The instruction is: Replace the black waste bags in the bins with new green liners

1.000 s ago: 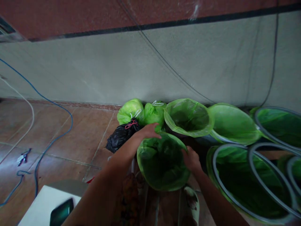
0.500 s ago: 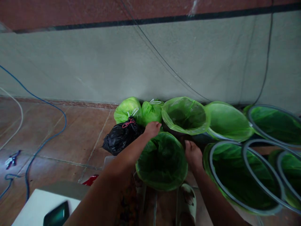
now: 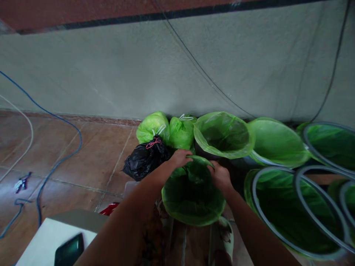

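A bin fitted with a green trash bag stands between my forearms, its wide mouth facing up and the bag folded over the rim. At the far left of that rim, my left hand is closed on the bag's edge. My right hand pinches the same edge at the far right, thumb toward the inside. Inside the mouth the green plastic hangs loosely, and the bottom is too dark to make out. Just left of my left hand lies a tied black trash bag with a red drawstring.
Two tied green bags rest against the wall. Several more bag-lined bins stand to the right, some with grey rings. A phone lies on a white box. Keys and a blue cable are on the floor.
My right hand has moved from beside the bin up and inward onto the bag's far edge. My left hand has shifted slightly toward the rim, and the far edge is now gathered between both hands.
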`<state>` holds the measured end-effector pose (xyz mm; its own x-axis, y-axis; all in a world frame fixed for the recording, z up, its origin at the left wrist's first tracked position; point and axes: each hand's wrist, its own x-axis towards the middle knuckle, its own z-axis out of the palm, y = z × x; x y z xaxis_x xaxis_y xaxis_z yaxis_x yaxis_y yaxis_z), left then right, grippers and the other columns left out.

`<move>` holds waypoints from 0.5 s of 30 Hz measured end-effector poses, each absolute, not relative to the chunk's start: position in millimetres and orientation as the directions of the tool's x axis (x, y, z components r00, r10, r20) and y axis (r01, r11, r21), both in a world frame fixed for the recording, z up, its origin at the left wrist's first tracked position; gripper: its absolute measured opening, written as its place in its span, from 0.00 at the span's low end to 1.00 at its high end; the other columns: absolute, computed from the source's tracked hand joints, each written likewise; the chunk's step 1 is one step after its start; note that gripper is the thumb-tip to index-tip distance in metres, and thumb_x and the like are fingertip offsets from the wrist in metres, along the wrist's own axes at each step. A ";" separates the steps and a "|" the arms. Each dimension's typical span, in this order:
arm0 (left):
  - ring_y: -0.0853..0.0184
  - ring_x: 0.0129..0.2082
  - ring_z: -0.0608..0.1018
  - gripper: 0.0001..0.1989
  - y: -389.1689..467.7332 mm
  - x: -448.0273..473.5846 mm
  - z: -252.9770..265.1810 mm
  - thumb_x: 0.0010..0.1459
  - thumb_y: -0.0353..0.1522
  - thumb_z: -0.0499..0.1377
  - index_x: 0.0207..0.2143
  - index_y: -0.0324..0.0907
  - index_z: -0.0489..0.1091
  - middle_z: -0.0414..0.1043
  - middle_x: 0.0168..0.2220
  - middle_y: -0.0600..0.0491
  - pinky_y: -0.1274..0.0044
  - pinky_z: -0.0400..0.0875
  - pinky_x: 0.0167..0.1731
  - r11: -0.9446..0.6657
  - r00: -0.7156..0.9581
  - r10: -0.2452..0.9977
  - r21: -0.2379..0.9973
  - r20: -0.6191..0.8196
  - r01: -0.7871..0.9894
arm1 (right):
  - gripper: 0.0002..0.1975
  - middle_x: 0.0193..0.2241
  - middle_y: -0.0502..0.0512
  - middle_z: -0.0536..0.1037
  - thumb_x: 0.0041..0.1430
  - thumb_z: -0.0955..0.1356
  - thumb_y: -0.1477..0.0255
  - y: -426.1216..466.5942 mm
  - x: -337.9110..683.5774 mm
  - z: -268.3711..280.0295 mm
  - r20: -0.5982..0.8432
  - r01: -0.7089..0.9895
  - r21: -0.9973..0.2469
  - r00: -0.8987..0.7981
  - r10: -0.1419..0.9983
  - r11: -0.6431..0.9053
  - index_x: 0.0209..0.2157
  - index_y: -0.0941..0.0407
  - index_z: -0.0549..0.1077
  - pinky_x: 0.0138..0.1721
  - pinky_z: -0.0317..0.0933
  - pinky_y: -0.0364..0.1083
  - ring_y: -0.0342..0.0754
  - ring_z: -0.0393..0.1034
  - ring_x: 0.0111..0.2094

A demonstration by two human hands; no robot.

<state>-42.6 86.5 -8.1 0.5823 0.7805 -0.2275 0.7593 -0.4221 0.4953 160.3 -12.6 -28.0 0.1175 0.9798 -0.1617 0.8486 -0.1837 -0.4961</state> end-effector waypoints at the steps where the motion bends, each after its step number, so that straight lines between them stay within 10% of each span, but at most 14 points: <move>1: 0.66 0.40 0.76 0.14 86.1 -43.9 -8.7 0.56 0.39 0.57 0.42 0.44 0.74 0.77 0.38 0.54 0.78 0.68 0.41 -0.442 0.584 0.777 0.457 -0.235 0.772 | 0.17 0.33 0.56 0.79 0.64 0.58 0.64 -12.1 161.3 -28.2 -0.179 0.862 -0.476 0.097 0.979 -0.173 0.44 0.56 0.72 0.31 0.52 0.43 0.46 0.69 0.30; 10: 0.57 0.46 0.76 0.18 81.1 -52.4 -4.4 0.53 0.34 0.59 0.47 0.42 0.70 0.75 0.44 0.46 0.71 0.70 0.45 -0.502 0.519 0.744 0.161 -0.421 0.850 | 0.10 0.32 0.57 0.76 0.61 0.60 0.72 -10.0 160.3 -25.1 -0.359 0.949 -0.264 0.069 0.931 -0.172 0.42 0.59 0.67 0.28 0.49 0.43 0.46 0.70 0.32; 15: 0.48 0.57 0.66 0.51 91.0 -53.0 18.4 0.36 0.51 0.68 0.61 0.47 0.55 0.63 0.59 0.42 0.61 0.63 0.53 -0.434 0.505 0.699 0.260 -0.506 0.862 | 0.11 0.33 0.58 0.77 0.59 0.62 0.74 -10.4 157.2 -22.6 -0.386 0.954 -0.217 0.110 0.916 -0.206 0.45 0.59 0.66 0.28 0.50 0.43 0.47 0.72 0.34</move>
